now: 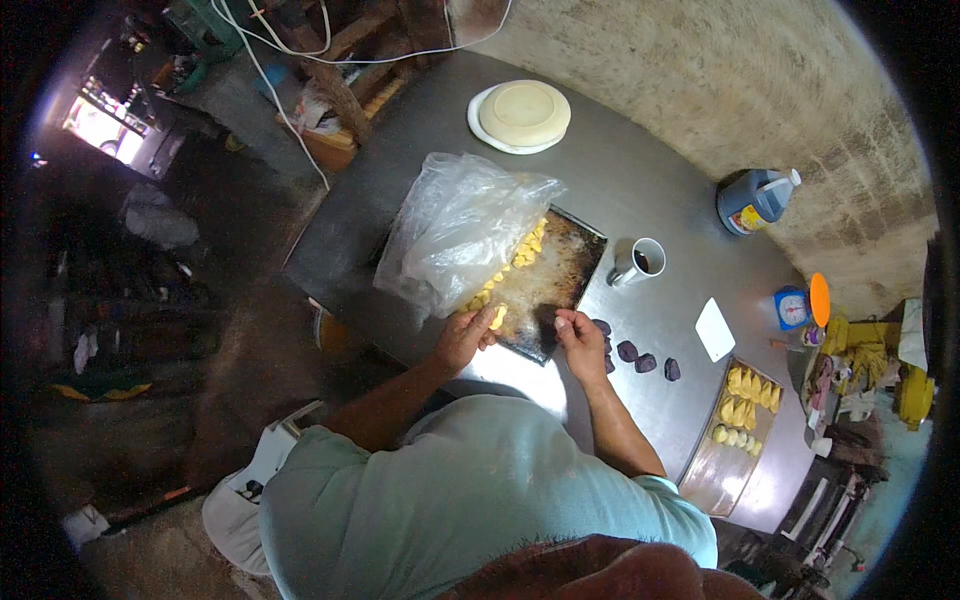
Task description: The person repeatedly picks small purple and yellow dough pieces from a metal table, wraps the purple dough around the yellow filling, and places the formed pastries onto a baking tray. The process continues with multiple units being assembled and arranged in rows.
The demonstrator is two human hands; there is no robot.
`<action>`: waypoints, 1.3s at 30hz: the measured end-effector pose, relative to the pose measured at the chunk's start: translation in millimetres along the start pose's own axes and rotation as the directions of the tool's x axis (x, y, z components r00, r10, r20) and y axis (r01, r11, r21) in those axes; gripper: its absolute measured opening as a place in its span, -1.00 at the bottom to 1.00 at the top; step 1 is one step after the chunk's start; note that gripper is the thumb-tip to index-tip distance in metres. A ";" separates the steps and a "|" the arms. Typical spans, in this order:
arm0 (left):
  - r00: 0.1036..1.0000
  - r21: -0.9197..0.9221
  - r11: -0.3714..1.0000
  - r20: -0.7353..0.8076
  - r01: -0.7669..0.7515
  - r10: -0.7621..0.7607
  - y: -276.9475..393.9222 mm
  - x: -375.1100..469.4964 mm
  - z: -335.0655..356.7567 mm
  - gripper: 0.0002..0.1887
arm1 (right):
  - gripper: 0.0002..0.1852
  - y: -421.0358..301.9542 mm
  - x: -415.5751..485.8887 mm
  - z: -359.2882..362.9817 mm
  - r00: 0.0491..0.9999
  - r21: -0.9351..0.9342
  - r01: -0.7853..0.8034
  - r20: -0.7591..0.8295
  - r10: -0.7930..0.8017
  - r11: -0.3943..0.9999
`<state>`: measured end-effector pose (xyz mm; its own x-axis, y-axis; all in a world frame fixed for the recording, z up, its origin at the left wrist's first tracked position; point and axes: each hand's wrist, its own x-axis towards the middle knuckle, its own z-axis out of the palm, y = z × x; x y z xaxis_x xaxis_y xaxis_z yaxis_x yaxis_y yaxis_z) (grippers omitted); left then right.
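Note:
My left hand point(461, 341) pinches a small yellow dough piece point(499, 316) at the near edge of a dark-rimmed metal baking tray point(555, 281). More yellow dough pieces point(530, 246) lie along this tray, partly under a clear plastic sheet point(457, 232) that hides its left side. At the tray's near right corner is my right hand point(581, 341), its thumb and fingers curled together. Whether anything small is between them I cannot tell. Several dark purple balls point(645, 363) lie on the metal table beside that hand, some partly hidden by it.
A mug point(649, 255) with dark liquid stands right of the tray. Farther right are a white flat scraper point(715, 330), a blue scale point(791, 309) with an orange pan, and a tray point(709, 480) of shaped yellow dough. A jug point(742, 201) and a covered dish point(521, 116) stand toward the wall.

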<state>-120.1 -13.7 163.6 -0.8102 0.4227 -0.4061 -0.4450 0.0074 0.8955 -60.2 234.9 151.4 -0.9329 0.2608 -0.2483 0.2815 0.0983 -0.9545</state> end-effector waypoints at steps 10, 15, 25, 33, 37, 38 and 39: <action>0.996 0.243 0.970 -0.084 -0.005 0.026 -10.5 -29.7 -8.6 -0.59 | -0.94 -19.1 65.2 -12.0 0.973 -0.001 0.230 -0.014 -0.230 0.973; 0.956 -0.048 0.997 -0.285 0.059 -0.070 -9.0 -50.5 -30.5 -0.58 | -0.89 -70.9 105.4 9.5 0.929 -0.016 0.370 0.017 -0.370 0.929; 0.932 0.101 0.994 -0.362 0.045 -0.005 10.7 -52.7 -77.8 -0.59 | -0.84 -109.0 168.2 54.6 0.908 0.001 0.416 0.048 -0.416 0.909; 0.902 0.123 0.991 -0.432 0.056 0.003 33.0 -56.4 -119.5 -0.56 | -0.75 -144.0 213.1 80.3 0.867 -0.071 0.496 0.096 -0.489 0.865; 0.913 0.071 0.996 -0.408 0.049 -0.016 37.3 -50.3 -137.8 -0.56 | -0.77 -151.4 210.0 102.8 0.849 -0.032 0.523 0.110 -0.517 0.852; 0.926 0.075 0.997 -0.376 0.000 0.029 38.7 -48.4 -138.1 -0.55 | -0.76 -150.3 204.6 109.4 0.841 -0.020 0.533 0.120 -0.528 0.846; 0.925 0.080 0.997 -0.379 -0.006 0.036 40.9 -46.1 -138.1 -0.55 | -0.76 -148.0 197.1 115.6 0.847 -0.026 0.511 0.184 -0.498 0.859</action>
<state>-153.7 -158.1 193.8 -0.9097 0.0474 -0.4126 -0.4084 0.0778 0.9095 -311.8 160.7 224.7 -0.9720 -0.0047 0.2351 -0.2292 0.2423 -0.9427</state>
